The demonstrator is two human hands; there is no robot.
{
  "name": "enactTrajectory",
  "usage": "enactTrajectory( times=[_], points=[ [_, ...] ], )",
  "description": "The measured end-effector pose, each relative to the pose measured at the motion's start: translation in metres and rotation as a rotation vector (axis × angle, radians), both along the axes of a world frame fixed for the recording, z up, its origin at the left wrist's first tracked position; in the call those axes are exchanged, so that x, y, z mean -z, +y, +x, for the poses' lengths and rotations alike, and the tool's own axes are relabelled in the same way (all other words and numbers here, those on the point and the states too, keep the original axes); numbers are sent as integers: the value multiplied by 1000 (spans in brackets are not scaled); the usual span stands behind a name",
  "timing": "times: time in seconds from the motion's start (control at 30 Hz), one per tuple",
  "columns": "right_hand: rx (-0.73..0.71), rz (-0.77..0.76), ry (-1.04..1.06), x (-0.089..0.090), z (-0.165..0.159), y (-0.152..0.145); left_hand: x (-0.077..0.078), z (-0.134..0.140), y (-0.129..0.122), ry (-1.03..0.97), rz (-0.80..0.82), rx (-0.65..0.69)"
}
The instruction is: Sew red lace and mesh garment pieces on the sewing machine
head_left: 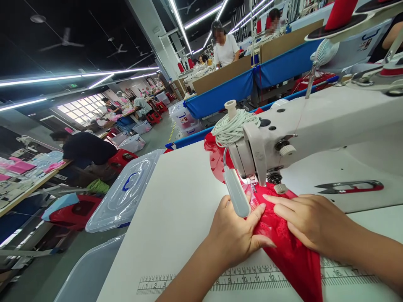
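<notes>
From my remote seat I see the red fabric (297, 262) lying beneath both palms, spread between the left hand (233, 228) and the right hand (311, 218), its upper part running to the presser foot (253, 188) of the sewing machine (340, 113). I have the left hand's thumb and forefinger spread wide, both touching the cloth (the slim lamp (237, 193) hides some of its other fingers from me). The right hand's fingers lie straight across the cloth's other side; its thumb is out of my sight, so I cannot tell whether it pinches.

The fabric is bright red, sheer with small darker motifs beyond the machine head, textured like lace near my fingers, then smooth and opaque where it crosses the printed ruler (244, 282) on the white table (170, 235).
</notes>
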State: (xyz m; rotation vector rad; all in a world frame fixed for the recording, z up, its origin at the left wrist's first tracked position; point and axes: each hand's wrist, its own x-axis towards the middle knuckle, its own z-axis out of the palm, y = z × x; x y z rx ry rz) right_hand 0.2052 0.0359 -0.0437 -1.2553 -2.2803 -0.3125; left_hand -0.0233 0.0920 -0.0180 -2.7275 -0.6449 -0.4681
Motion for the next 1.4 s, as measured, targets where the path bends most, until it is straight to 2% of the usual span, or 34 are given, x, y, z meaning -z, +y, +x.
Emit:
enactTrajectory(
  times=[0.17,0.4,0.6,0.8,1.03,1.4],
  points=[
    [35,-9,14,4,-1,4,2,-1,7,-22,-14,22],
    [31,-87,3,-1,-2,8,-6,3,11,-96,-45,49],
    [-46,15,69,14,1,7,-6,6,14,-41,-129,216],
    [-33,19,46,20,1,5,-8,6,7,36,-139,98],
    [-1,50,64,14,1,4,-8,6,-2,-18,-72,83],
    [-15,56,74,13,1,3,-1,7,-7,-81,12,71]
  ],
)
